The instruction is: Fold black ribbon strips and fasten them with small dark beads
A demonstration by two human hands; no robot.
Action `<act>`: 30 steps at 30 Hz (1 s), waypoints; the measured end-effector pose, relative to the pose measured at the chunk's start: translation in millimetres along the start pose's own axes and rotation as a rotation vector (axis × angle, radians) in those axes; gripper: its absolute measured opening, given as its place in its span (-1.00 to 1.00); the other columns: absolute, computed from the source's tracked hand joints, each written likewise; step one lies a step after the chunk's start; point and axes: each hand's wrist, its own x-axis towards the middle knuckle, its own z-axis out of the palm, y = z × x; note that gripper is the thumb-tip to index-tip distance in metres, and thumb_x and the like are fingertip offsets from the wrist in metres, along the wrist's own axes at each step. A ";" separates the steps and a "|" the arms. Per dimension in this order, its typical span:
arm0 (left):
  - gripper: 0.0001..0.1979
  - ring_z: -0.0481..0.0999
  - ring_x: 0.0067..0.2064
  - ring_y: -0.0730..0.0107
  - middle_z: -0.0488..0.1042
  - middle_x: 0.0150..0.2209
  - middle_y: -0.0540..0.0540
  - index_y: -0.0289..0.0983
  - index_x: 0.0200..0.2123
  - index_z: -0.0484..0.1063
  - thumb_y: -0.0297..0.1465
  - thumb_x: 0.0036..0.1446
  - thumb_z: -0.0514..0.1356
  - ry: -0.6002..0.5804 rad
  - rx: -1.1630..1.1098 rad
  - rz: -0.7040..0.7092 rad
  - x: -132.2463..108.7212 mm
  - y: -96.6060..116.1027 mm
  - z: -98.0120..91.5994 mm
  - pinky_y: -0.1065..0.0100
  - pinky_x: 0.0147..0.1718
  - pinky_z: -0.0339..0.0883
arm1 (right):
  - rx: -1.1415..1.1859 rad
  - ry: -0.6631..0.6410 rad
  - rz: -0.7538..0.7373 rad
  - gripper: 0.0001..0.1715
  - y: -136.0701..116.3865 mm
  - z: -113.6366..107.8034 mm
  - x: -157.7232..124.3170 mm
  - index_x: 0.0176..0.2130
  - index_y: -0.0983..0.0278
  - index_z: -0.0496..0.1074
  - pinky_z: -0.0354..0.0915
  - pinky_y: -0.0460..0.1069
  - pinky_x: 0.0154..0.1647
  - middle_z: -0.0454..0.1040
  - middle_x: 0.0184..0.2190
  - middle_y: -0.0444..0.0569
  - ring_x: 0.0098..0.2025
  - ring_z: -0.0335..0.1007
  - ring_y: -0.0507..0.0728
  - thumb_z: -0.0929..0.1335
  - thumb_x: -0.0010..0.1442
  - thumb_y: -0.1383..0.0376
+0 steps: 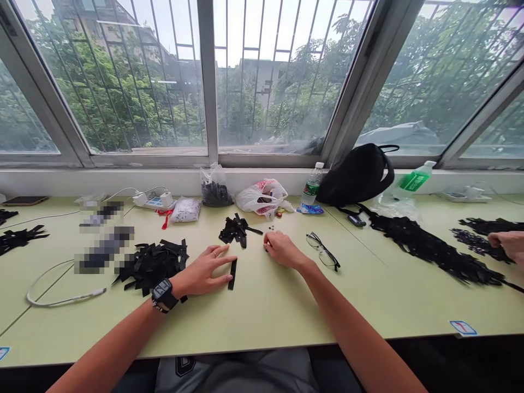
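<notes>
My left hand (207, 271) lies palm down on the table with its fingers stretched out. Its index finger and thumb touch a short black fabric strip (232, 275) that lies flat. Curled with the fingertips together, my right hand (281, 249) rests on the tabletop to the right of the strip. A small dark bit shows at its fingertips, too small to name. Just beyond it lie a few tiny dark pieces (271, 227). A small heap of black strips (235, 229) is ahead of my hands, and a larger pile of black strips (153, 265) lies beside my left wrist.
Eyeglasses (323, 251) lie right of my right hand. Along the window stand plastic bags (262, 197), a water bottle (313, 183) and a black backpack (356, 174). A white cable (65, 299) curves at left. Another person's hand (510, 244) is at the right edge, near black strips.
</notes>
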 end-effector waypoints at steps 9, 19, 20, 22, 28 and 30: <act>-0.43 0.14 0.43 -0.12 0.16 0.47 -0.14 -0.01 0.40 0.31 -0.07 0.39 0.20 0.007 0.030 -0.010 0.6 -1.1 2.8 -0.10 0.34 0.24 | 0.343 0.266 -0.201 -0.85 -27.3 10.8 3.8 -0.24 0.21 0.25 0.26 0.01 -0.28 0.39 -0.32 -0.05 -0.33 0.27 0.13 0.20 0.42 0.37; -0.39 0.12 0.45 -0.13 0.14 0.48 -0.14 0.01 0.46 0.19 -0.06 0.42 0.16 -0.009 0.031 0.008 1.2 -1.2 3.8 -0.09 0.35 0.21 | 0.531 0.151 -0.435 -0.82 -68.7 43.4 -5.6 -0.24 0.22 0.38 0.32 -0.03 -0.24 0.49 -0.31 -0.08 -0.29 0.38 0.08 0.27 0.32 0.49; -0.39 0.12 0.45 -0.12 0.14 0.48 -0.14 0.01 0.46 0.19 -0.07 0.42 0.15 -0.014 0.032 0.010 1.3 -0.7 3.3 -0.09 0.35 0.22 | 0.502 0.140 -0.470 -0.80 -71.7 45.3 -7.3 -0.25 0.22 0.38 0.33 -0.02 -0.21 0.50 -0.30 -0.07 -0.27 0.39 0.09 0.27 0.32 0.50; -0.42 0.13 0.44 -0.12 0.16 0.47 -0.13 0.03 0.45 0.20 -0.08 0.43 0.14 -0.017 0.032 0.014 1.5 0.0 2.7 -0.09 0.34 0.22 | 0.429 0.141 -0.538 -0.78 -76.5 47.5 -9.6 -0.25 0.23 0.40 0.34 0.00 -0.18 0.52 -0.28 -0.03 -0.24 0.40 0.12 0.26 0.34 0.50; -0.44 0.13 0.44 -0.08 0.16 0.47 -0.10 0.05 0.44 0.21 -0.08 0.44 0.12 -0.012 0.036 0.029 1.3 -2.1 4.3 -0.06 0.35 0.21 | 0.272 0.157 -0.648 -0.75 -80.7 48.0 -9.7 -0.25 0.22 0.40 0.33 0.00 -0.20 0.52 -0.33 -0.03 -0.23 0.40 0.14 0.25 0.36 0.51; -0.42 0.13 0.44 -0.07 0.15 0.47 -0.11 0.03 0.45 0.18 -0.07 0.44 0.12 -0.017 0.039 0.023 1.5 -2.4 4.6 -0.05 0.35 0.21 | 0.250 0.155 -0.661 -0.76 -80.4 47.7 -9.5 -0.25 0.22 0.39 0.33 0.01 -0.19 0.52 -0.34 -0.04 -0.24 0.40 0.14 0.25 0.38 0.51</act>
